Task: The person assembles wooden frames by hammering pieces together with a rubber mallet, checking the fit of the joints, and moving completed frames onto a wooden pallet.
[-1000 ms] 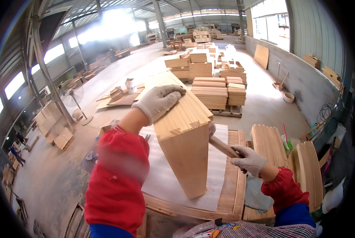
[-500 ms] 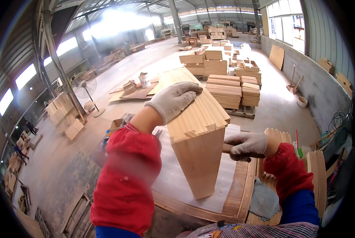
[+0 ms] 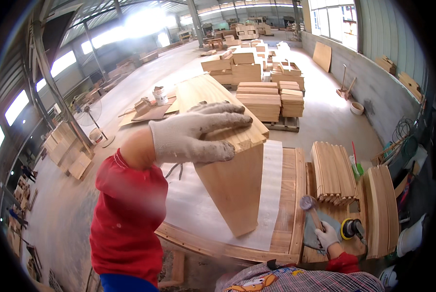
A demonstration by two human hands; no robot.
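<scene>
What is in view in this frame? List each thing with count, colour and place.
Tapered wooden panel assembly: one, pale wood, standing on the bench under the left hand.
White sheet: one, covering the bench top.
Workbench: one, wooden planks, centre.
Hammer: one, wooden handle, metal head up, right of the bench.
Orbital sander: one, yellow and black, beside the right hand.
Curved slat stacks: two, pale wood, right of the bench.
Board stacks on pallets: several, pale wood, on the floor beyond.
Floor fan: one, left.
White bucket: one, lower right.
Left hand: white knit glove, red sleeve, flat on the assembly's top.
Right hand: white glove, gripping the hammer handle.
</scene>
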